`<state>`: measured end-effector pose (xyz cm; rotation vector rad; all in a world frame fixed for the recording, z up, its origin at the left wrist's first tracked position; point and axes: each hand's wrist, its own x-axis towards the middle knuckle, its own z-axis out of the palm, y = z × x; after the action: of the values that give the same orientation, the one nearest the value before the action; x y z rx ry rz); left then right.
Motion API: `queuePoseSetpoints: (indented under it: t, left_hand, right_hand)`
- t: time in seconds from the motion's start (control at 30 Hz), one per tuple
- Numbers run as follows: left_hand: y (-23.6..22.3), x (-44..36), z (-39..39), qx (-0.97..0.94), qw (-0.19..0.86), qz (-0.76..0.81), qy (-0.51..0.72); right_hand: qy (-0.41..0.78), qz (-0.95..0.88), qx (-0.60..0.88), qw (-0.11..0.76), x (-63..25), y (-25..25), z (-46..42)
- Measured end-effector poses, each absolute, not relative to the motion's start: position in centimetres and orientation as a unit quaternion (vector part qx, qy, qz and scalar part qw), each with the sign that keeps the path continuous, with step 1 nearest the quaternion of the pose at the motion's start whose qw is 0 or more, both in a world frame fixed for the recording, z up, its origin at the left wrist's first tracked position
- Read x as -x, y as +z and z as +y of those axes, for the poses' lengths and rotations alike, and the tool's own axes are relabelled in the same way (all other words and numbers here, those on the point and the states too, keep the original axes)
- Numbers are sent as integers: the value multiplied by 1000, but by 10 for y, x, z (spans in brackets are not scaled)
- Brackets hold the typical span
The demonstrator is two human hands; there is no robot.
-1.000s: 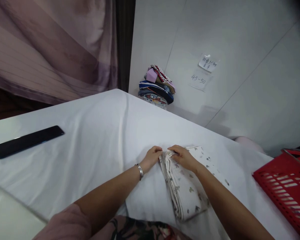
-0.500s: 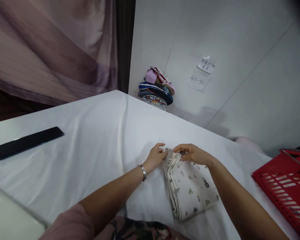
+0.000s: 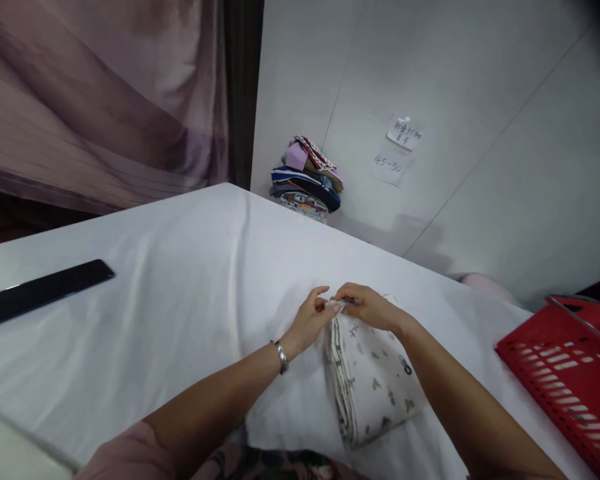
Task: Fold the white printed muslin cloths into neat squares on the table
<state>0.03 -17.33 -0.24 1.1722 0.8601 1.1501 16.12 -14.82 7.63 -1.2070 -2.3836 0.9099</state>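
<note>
A thick folded cloth, white with small grey-green and dark prints, lies on the white-covered table in front of me. My left hand is at its far left corner, thumb and fingers closed on a whitish edge there; the index finger sticks out. On the same corner, my right hand pinches from the other side with bent fingers, its fingertips close to my left thumb. The hands partly hide the pinched material. A silver bracelet circles my left wrist.
A black flat phone-like object lies at the table's left. On the right stands a red slotted basket. A stack of folded fabrics rests by the wall beyond the far edge. Handwritten paper labels hang on the wall.
My right hand has moved left, up against my left hand, and the cloth's top corner is now pinched between them. The view has shifted slightly.
</note>
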Motion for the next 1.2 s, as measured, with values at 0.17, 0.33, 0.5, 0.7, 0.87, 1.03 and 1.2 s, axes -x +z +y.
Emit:
queuePoseSetpoints:
  t: [0.17,0.33,0.5,0.7,0.87,1.03,1.2]
  left_hand:
    - [-14,-2,-170,-533,548,418,491]
    - [-20,4,-162,-480,582,463,465]
    - [-20,8,-161,-464,578,506,442]
    - [-26,8,-156,-448,570,528,442]
    - [-25,8,-155,-440,569,537,441]
    - [-28,8,-155,-446,577,525,439]
    - [-27,9,-155,-433,585,520,447]
  right_hand:
    - [299,-850,383,203,-153,55,-143]
    - [278,-832,434,203,-161,28,-142]
    - [198,-813,516,184,-213,15,-134]
    - [147,-692,675,212,-294,6,-121]
    - [212,-592,749,210,-324,-1,-115]
    - [290,-543,764,195,-326,0,-104]
    - [362,-504,764,176,-325,7,-96]
